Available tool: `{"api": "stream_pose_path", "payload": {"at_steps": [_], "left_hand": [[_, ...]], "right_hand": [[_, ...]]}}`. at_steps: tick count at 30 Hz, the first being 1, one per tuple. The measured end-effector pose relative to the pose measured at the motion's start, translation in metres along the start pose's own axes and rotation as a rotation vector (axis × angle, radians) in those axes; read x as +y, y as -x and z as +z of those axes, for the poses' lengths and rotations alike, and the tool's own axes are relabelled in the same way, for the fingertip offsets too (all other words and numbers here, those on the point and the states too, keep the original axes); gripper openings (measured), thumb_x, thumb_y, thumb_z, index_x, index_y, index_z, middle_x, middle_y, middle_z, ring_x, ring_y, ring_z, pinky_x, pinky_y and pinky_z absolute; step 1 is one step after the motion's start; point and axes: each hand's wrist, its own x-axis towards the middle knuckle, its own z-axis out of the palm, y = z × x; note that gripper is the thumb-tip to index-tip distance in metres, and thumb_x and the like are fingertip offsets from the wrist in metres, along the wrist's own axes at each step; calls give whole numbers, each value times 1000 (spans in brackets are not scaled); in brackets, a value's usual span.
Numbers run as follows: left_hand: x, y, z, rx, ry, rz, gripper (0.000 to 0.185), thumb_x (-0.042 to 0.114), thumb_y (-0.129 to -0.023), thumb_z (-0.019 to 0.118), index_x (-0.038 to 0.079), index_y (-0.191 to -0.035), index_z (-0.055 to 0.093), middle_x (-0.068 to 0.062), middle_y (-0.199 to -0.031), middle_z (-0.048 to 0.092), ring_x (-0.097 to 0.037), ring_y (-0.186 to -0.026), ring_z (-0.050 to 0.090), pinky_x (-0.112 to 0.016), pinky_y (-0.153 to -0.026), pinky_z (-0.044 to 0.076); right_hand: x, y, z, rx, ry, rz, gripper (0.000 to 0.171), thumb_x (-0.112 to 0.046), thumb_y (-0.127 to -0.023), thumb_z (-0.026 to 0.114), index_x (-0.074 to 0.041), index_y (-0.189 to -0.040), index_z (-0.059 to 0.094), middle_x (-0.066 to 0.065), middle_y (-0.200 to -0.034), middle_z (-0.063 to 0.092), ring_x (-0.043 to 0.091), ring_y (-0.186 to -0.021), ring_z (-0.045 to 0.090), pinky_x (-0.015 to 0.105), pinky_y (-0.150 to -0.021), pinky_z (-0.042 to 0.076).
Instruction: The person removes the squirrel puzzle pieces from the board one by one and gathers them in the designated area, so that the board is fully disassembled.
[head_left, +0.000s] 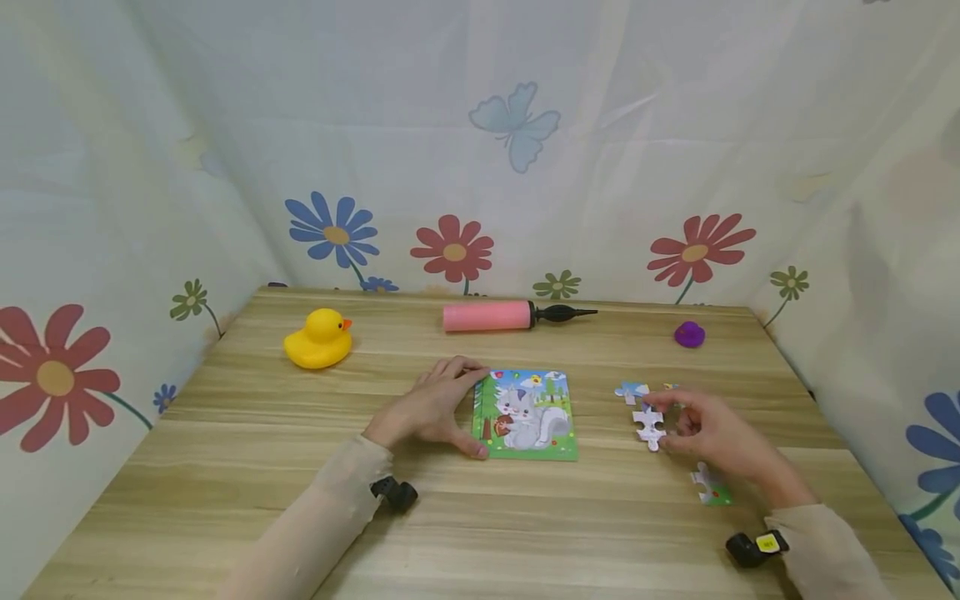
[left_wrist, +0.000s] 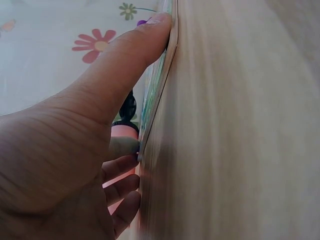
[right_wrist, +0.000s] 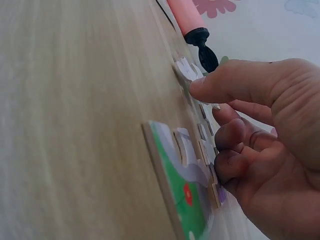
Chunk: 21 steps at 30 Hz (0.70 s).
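A board with a squirrel picture (head_left: 525, 417) lies in the middle of the table. My left hand (head_left: 435, 408) spans its left side: the thumb (left_wrist: 157, 30) rests at the near corner, the index finger at the far one. To the right, my right hand (head_left: 708, 433) pinches a pale grey-white puzzle piece (head_left: 649, 427) with thumb and index finger; its other fingers are curled in. Beyond that hand lies a blue-and-white puzzle piece (head_left: 632, 392), with another piece partly hidden behind the fingers. A green-cornered puzzle piece (right_wrist: 182, 180) lies nearer, below the right palm.
A pink hand pump (head_left: 487, 316) with a black nozzle lies at the back middle. The yellow rubber duck (head_left: 318, 340) sits at the back left, a small purple duck (head_left: 690, 334) at the back right. Flowered cloth (head_left: 517, 192) hangs along the table's back and sides.
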Motion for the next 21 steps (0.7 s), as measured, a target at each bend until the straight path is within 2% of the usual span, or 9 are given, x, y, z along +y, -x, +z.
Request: {"api": "stream_pose_path", "payload": {"at_steps": [9,12,19,21], "left_hand": [[-1,0,0,5,-1,8,130,63,-74,100,10,-175,36,-12,-175,33,-37,-161,29,-66,-131,28],[-2,-1,0,7,0,8,130,63,-74,101,10,-174,36,-11,-175,34,-37,-161,29,-65,-131,28],[-1,0,0,6,6,7,131,63,-74,101,10,-174,36,-11,-175,34,-37,-161,28,-66,-131,27],[-1,0,0,4,10,5,131,62,-74,101,10,-174,36,-11,-175,33,-37,-162,28,-66,-131,27]], "right_hand": [[2,-1,4,-20,4,-16,59,-2,-91,88,-5,-146,70,11,-100,54,9,-68,47,24,-56,42],[0,-1,4,-29,-1,-11,59,-1,-91,88,-5,-147,69,11,-98,52,9,-68,46,23,-57,41],[-1,-1,4,-42,-6,-3,60,-4,-92,87,-2,-149,67,0,-78,48,8,-66,45,23,-54,40],[-1,-1,5,-44,-5,-3,60,-4,-93,87,-1,-149,67,2,-80,49,9,-67,45,23,-54,40]]}}
